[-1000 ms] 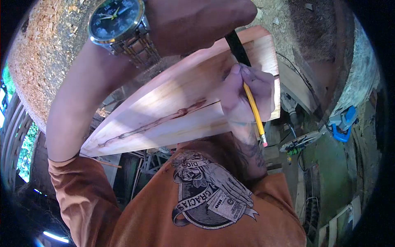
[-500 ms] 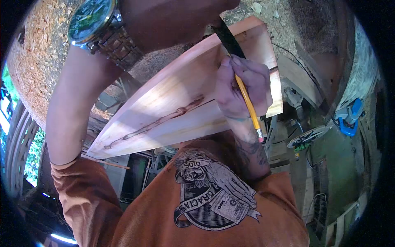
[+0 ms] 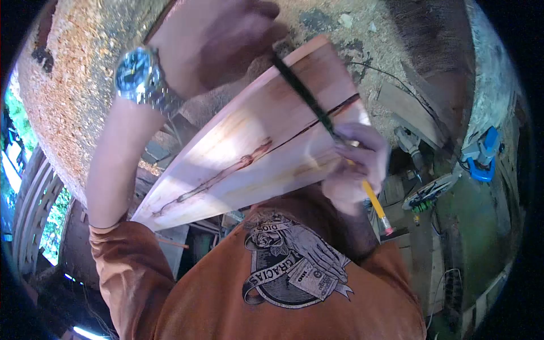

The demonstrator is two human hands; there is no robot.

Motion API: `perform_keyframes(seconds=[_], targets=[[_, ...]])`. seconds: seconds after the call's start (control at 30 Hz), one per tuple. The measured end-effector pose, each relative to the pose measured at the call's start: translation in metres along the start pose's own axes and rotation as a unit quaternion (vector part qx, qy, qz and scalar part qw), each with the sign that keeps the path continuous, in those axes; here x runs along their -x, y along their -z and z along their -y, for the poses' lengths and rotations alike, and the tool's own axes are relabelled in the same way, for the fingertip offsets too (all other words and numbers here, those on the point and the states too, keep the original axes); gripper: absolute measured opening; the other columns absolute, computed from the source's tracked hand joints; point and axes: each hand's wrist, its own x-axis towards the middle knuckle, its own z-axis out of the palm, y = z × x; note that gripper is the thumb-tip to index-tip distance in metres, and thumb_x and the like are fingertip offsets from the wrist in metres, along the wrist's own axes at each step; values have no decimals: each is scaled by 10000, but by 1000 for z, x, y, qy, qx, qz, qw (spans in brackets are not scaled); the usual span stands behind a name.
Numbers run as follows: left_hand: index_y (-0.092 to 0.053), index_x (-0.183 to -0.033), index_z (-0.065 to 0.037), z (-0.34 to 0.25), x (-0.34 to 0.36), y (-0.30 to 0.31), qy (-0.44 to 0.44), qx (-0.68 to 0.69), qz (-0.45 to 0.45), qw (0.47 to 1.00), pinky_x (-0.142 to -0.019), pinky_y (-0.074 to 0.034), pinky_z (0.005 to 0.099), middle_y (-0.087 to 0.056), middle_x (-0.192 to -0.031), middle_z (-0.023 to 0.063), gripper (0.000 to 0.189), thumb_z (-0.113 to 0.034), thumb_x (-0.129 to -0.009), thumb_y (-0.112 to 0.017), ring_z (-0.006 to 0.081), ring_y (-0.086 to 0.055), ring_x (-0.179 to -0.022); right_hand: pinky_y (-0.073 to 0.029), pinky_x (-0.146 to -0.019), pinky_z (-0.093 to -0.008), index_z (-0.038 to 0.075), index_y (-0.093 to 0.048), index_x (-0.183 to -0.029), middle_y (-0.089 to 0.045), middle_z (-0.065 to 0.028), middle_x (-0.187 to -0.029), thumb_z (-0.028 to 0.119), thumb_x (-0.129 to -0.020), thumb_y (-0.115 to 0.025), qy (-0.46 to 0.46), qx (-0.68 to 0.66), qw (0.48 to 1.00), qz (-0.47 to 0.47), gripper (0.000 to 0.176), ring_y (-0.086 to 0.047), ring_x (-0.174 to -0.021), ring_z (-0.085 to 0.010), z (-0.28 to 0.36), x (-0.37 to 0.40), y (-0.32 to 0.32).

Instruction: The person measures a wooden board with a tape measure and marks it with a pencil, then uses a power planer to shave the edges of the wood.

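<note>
Right hand (image 3: 356,180)'s sliding to 3 o'clock, my fingers closing round the pencil (image 3: 372,199), baring more dark strip (image 3: 304,92) across the board (image 3: 243,130), slanting 8-to-1. Left hand (image 3: 218,48)'s half-curling at 11, can't tell its grip.

Orange printed shirt (image 3: 198,300), silver wristwatch (image 3: 134,75)
</note>
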Motion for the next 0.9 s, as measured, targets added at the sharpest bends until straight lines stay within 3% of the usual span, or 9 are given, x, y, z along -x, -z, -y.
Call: perform_keyframes(seconds=[0.1,0.2,0.3,0.4,0.5,0.57,0.63,0.67,0.9], targets=[[-607,-825,-63,-18,8,9,37,73,14,997,-709,-486,458,-557,-808,129,96,-116,-773,-668,349,-586,-807,-474,-665,-322,-44,-643,-949,-618,-170,-940,175,-988,-506,-63,62,993,-81,261,-589,-727,-223,-9,23,52],[-667,-836,-89,-56,9,17,40,48,56,996,-714,-501,419,-599,-834,90,75,-128,-774,-658,296,-615,-839,-524,-689,-346,-40,-673,-969,-652,-180,-935,20,-823,-576,-232,96,965,71,185,-664,-764,-272,-13,56,126],[-724,-883,-114,-98,6,22,73,9,80,994,-743,-521,403,-636,-883,72,127,-136,-776,-659,279,-631,-866,-518,-732,-351,-36,-678,-1023,-653,-165,-957,53,-839,-582,-330,61,921,199,226,-665,-802,-276,10,53,170],[-722,-879,-103,-132,-6,10,60,39,47,996,-864,-504,405,-652,-976,85,159,-190,-752,-684,282,-640,-1010,-506,-795,-367,-34,-679,-1084,-653,-181,-997,111,-877,-569,-240,71,945,211,275,-659,-880,-298,16,73,206],[-717,-933,-69,-186,-41,13,126,123,93,980,-931,-492,410,-671,-1011,107,251,-268,-784,-748,318,-632,-1048,-492,-838,-370,-27,-677,-1117,-662,-171,-1045,202,-932,-562,-307,-56,943,113,316,-651,-969,-291,-2,117,240],[-595,-1288,-51,-221,-67,1,115,152,16,981,-910,-506,439,-686,-1061,147,637,-338,-762,-811,365,-652,-1019,-471,-747,-364,4,-687,-1123,-663,-129,-1032,337,-1008,-497,-360,-189,914,-10,400,-611,-856,-226,-22,149,258],[-387,-1458,-42,-262,-108,1,147,199,10,969,-819,-533,462,-664,-1087,207,950,-373,-702,-858,402,-662,-954,-448,-705,-348,32,-694,-1130,-659,-91,-983,379,-1034,-462,-381,-371,828,-178,429,-572,-794,-185,-54,191,291],[-273,-1537,-37,-283,-129,-2,161,207,4,965,-768,-546,477,-650,-1098,241,1119,-392,-669,-884,421,-666,-916,-409,-644,-325,72,-703,-1124,-629,-35,-863,421,-1047,-426,-456,-54,887,-41,452,-508,-713,-139,-71,199,321],[-325,-1516,-72,-390,-329,-72,101,135,-20,986,-883,-516,521,-513,-1307,292,856,-433,-852,-728,473,-598,-1074,-459,-658,-332,60,-693,-1085,-618,-20,-810,372,-1005,-557,-460,-186,852,-166,350,-549,-715,-130,-185,170,432]])
